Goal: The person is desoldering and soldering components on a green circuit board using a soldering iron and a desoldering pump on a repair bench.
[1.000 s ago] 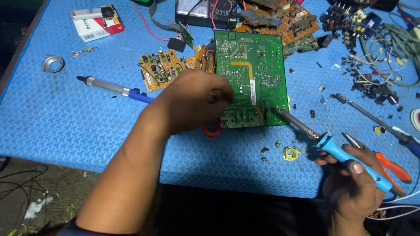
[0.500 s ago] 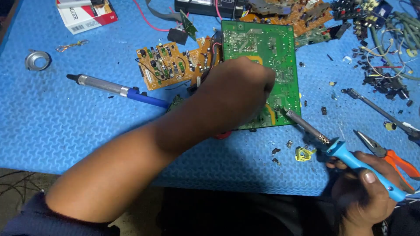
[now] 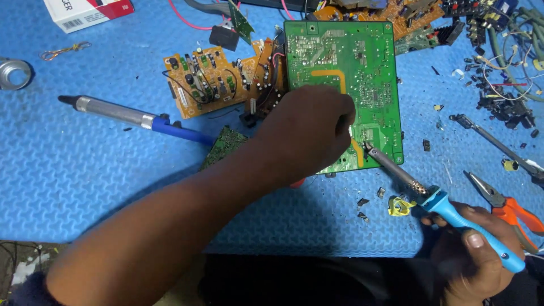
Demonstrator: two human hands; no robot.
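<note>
Blue mat (image 3: 85, 170), left hand (image 3: 309, 133) hiding board (image 3: 362, 68)

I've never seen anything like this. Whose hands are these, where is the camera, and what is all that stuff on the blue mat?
The camera sits on a person's head, looking down at their own two bare hands. The left hand presses on a green circuit board. The right hand grips a blue-handled soldering iron, its tip touching the board's lower edge. Around them on the blue foam mat lie an orange circuit board, a metal suction pen, orange-handled pliers and loose wires.
</note>
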